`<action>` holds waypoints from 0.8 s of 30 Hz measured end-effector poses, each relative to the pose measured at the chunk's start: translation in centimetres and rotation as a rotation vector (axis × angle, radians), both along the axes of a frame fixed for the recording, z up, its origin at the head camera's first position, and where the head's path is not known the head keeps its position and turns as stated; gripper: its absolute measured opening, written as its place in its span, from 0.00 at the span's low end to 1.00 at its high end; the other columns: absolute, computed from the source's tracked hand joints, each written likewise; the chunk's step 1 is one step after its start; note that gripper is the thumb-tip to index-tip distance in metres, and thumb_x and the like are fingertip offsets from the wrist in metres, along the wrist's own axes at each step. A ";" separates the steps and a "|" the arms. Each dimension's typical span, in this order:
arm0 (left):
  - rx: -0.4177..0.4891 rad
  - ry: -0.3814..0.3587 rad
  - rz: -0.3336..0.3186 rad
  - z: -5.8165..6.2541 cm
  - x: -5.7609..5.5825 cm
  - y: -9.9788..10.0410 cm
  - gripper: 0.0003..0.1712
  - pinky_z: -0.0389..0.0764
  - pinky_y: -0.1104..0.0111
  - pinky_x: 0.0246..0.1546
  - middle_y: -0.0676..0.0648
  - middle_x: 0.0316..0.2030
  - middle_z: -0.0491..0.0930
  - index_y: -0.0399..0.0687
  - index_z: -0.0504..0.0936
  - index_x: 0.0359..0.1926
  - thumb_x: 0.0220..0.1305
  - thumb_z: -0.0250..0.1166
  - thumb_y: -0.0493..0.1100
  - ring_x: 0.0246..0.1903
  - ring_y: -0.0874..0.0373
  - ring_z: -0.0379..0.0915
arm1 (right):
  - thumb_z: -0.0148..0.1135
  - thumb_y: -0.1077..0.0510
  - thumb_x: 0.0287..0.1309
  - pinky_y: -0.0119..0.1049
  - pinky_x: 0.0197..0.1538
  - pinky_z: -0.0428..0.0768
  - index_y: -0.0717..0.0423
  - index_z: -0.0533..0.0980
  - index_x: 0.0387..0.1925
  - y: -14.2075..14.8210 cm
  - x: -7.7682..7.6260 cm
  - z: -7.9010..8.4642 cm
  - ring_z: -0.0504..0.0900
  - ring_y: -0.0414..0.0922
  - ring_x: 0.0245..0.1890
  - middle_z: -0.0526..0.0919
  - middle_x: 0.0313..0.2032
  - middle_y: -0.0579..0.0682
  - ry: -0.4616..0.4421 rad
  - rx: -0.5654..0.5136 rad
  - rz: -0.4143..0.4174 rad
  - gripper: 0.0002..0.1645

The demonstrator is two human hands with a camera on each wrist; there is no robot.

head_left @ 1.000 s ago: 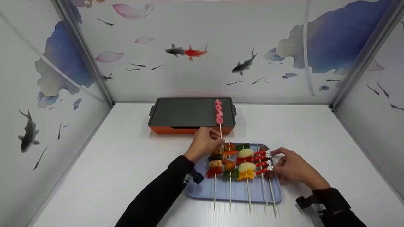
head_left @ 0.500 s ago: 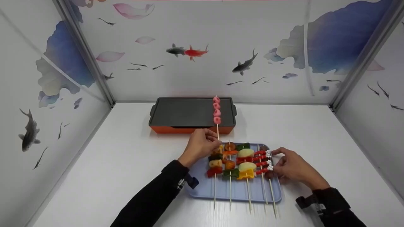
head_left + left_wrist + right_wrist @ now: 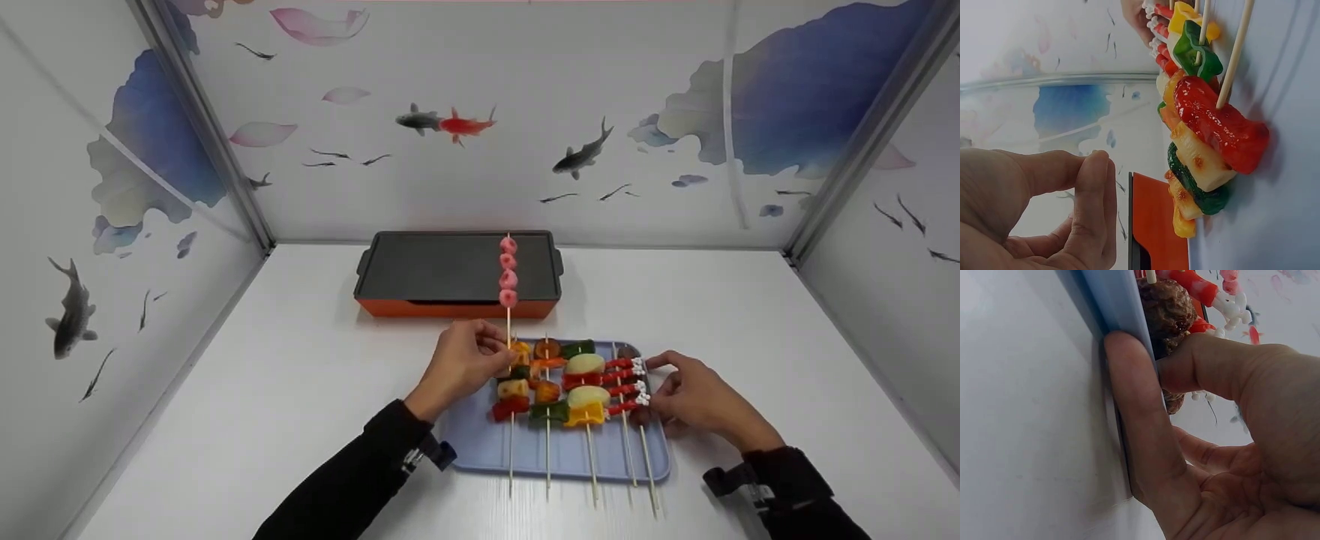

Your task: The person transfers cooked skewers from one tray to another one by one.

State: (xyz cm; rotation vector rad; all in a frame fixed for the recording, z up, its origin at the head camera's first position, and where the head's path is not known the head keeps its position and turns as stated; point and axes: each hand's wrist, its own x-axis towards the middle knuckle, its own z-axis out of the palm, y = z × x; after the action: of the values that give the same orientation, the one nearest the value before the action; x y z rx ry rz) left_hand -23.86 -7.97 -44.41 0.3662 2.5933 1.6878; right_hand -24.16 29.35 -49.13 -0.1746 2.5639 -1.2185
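Note:
My left hand (image 3: 459, 366) pinches the bare stick of a skewer with several pink balls (image 3: 508, 279). The balls stand up in front of the grill's near edge in the head view. Thumb and fingertips meet in the left wrist view, where the pink skewer is hidden. Below lies a blue tray (image 3: 480, 454) with several skewers of toy-like food, among them a vegetable skewer (image 3: 1213, 124) with a red piece. My right hand (image 3: 697, 397) grips the tray's right rim, next to brown balls (image 3: 1168, 312) and red pieces with white ends (image 3: 626, 386).
Behind the tray stands an orange grill with a black flat plate (image 3: 435, 266), close to the back wall (image 3: 495, 187). White table surface (image 3: 322, 352) spreads around both. Stick ends (image 3: 595, 491) jut past the tray's front edge.
My left hand has drawn the pink-ball skewer left and a little toward me, from the grill's right side to over the tray's back left. The right hand and tray stay put.

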 end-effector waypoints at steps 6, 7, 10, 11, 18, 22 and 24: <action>-0.015 0.014 -0.003 -0.1 1.1 -0.7 0.15 0.85 0.65 0.34 0.50 0.34 0.85 0.40 0.84 0.44 0.61 0.75 0.45 0.33 0.57 0.84 | 0.66 0.65 0.57 0.44 0.28 0.84 0.59 0.66 0.67 0.0 0.0 0.0 0.83 0.51 0.25 0.80 0.32 0.57 -0.013 -0.013 0.000 0.37; -0.010 0.008 0.000 -0.1 1.3 -0.8 0.15 0.85 0.65 0.34 0.49 0.34 0.84 0.41 0.84 0.44 0.61 0.75 0.44 0.32 0.57 0.84 | 0.66 0.65 0.57 0.44 0.28 0.84 0.59 0.66 0.67 0.0 0.0 0.0 0.83 0.51 0.25 0.80 0.32 0.57 -0.012 -0.014 0.002 0.37; -0.008 0.001 0.000 -0.3 1.8 -1.3 0.13 0.85 0.66 0.34 0.49 0.35 0.84 0.42 0.83 0.44 0.62 0.74 0.43 0.33 0.57 0.83 | 0.67 0.64 0.57 0.44 0.27 0.83 0.59 0.66 0.67 0.0 0.0 0.0 0.83 0.51 0.25 0.81 0.31 0.57 -0.005 -0.006 0.002 0.36; -0.013 0.004 0.000 -0.3 1.9 -1.5 0.13 0.85 0.66 0.34 0.49 0.35 0.83 0.42 0.83 0.44 0.62 0.74 0.43 0.33 0.57 0.83 | 0.67 0.64 0.58 0.44 0.27 0.83 0.59 0.66 0.67 0.0 0.0 0.0 0.82 0.51 0.25 0.81 0.31 0.56 -0.002 -0.002 0.003 0.36; -0.010 -0.008 -0.008 -0.9 2.8 -2.5 0.14 0.85 0.65 0.34 0.48 0.35 0.83 0.41 0.83 0.44 0.62 0.74 0.43 0.35 0.54 0.83 | 0.67 0.64 0.57 0.44 0.27 0.83 0.59 0.66 0.67 0.0 -0.1 -0.1 0.82 0.51 0.24 0.81 0.31 0.56 -0.002 0.006 0.005 0.36; -0.007 -0.017 -0.007 -1.3 3.3 -2.9 0.14 0.84 0.65 0.34 0.48 0.35 0.84 0.41 0.83 0.44 0.62 0.74 0.44 0.34 0.55 0.83 | 0.67 0.64 0.58 0.43 0.27 0.84 0.59 0.66 0.67 0.0 -0.1 -0.1 0.83 0.51 0.25 0.81 0.31 0.56 -0.001 -0.007 0.011 0.36; -0.001 -0.030 -0.010 -1.5 3.6 -3.1 0.15 0.85 0.65 0.33 0.48 0.35 0.84 0.40 0.83 0.45 0.62 0.74 0.44 0.33 0.54 0.83 | 0.67 0.64 0.57 0.44 0.27 0.84 0.59 0.66 0.67 0.0 0.0 -0.1 0.83 0.51 0.26 0.80 0.32 0.57 -0.006 -0.019 0.008 0.36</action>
State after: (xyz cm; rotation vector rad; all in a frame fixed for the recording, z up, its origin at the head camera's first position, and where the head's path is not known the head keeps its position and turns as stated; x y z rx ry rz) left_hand -20.24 -11.02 -45.94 0.3501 2.5666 1.6753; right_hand -24.20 29.33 -49.22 -0.1849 2.5451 -1.2392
